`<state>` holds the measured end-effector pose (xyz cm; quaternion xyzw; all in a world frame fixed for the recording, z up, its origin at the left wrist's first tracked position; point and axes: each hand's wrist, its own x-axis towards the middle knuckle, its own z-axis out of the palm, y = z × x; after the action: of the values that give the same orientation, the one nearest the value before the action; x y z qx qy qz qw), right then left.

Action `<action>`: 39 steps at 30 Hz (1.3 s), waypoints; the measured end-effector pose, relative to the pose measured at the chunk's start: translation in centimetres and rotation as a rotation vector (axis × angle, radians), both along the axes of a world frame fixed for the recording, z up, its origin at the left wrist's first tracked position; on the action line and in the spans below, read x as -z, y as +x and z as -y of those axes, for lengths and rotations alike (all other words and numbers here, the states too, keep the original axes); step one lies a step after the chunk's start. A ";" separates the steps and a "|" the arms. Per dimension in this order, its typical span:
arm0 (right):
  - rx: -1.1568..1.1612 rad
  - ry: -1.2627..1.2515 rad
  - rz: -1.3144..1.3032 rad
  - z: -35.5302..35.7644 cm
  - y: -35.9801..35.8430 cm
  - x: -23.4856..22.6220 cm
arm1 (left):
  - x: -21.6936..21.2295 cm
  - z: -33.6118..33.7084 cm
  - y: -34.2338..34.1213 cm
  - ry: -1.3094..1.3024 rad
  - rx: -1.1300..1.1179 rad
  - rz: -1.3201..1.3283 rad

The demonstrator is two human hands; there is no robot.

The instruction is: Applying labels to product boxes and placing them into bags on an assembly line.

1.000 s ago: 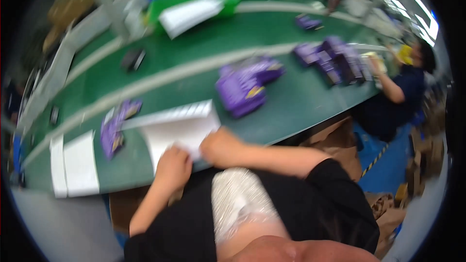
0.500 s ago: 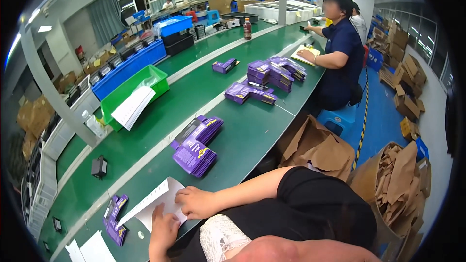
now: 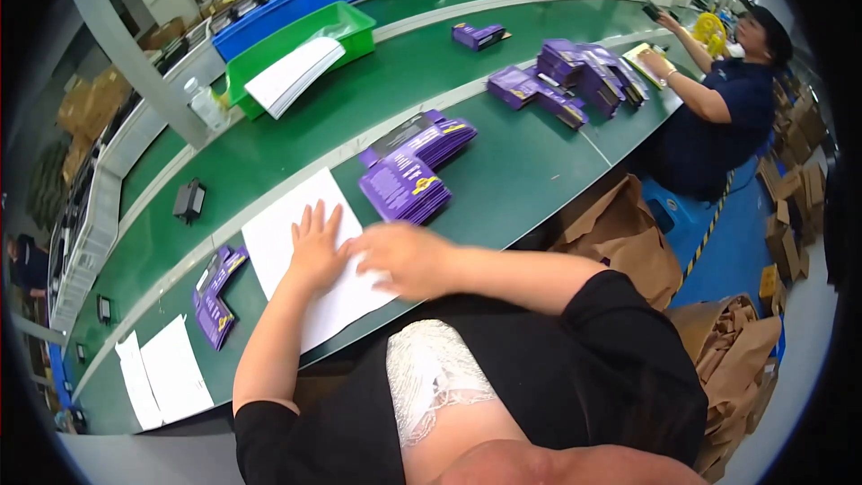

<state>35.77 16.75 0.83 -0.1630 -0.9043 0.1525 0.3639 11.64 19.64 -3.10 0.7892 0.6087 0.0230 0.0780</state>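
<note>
A white sheet of paper lies flat on the green table in front of me. My left hand rests on it, palm down with fingers spread. Over the sheet's right part is my right hand, smeared by motion, so its finger pose is unclear. Just beyond the sheet sits a stack of flat purple cardboard packages. Left of the paper, a few more purple packages lie near its edge. Further left are white sheets at the table's near edge.
More purple packages are piled farther right, with a small group behind. A green bin holds white papers. A black device sits at left. A co-worker sits at right, near brown paper bags.
The sheet, folded over and lifted before, now lies flat, its printed side out of sight. My left hand has moved onto its middle and spread; my right hand has shifted too. The view has turned.
</note>
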 end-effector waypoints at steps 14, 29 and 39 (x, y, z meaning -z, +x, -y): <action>0.603 -1.367 -0.624 -7.7 7.6 -1.4 | -6.2 -13.9 9.4 -0.271 -0.141 0.888; 0.524 -1.305 -0.507 -6.3 11.3 -2.1 | -10.7 -17.7 15.8 -0.943 -0.052 0.646; 0.302 -1.363 -0.501 -2.3 3.1 -3.6 | -13.6 -14.3 7.1 -1.012 -0.038 0.641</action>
<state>38.89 19.01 4.39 -0.4355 -0.4667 0.6610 0.3945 18.76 33.90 10.54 0.5967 0.5044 -0.0313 0.6234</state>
